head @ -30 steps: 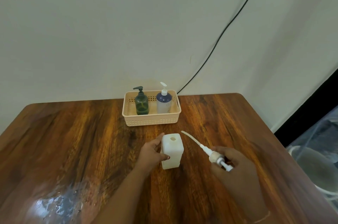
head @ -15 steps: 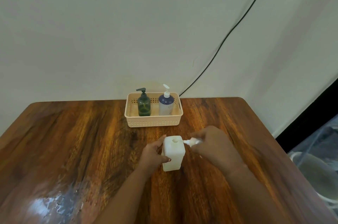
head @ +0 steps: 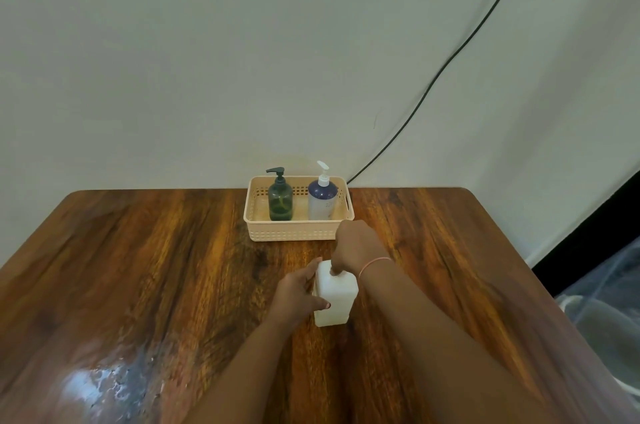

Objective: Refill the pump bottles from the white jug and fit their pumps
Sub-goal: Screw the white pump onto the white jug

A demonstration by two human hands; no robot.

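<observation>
A square white bottle stands upright on the wooden table. My left hand grips its left side. My right hand is closed over the top of the bottle, on the white pump, which is hidden under the fingers with its tube down inside the bottle. Behind them a beige basket holds a dark green pump bottle and a blue-and-white pump bottle, both upright with pumps on. No white jug is in view.
A black cable runs down the wall to behind the basket. The table's right edge drops to a dark floor with a pale, plastic-covered object. A bright glare patch lies on the near left tabletop.
My right hand carried the pump from the right of the bottle to its opening and pushed the tube down inside. My left hand kept holding the bottle.
</observation>
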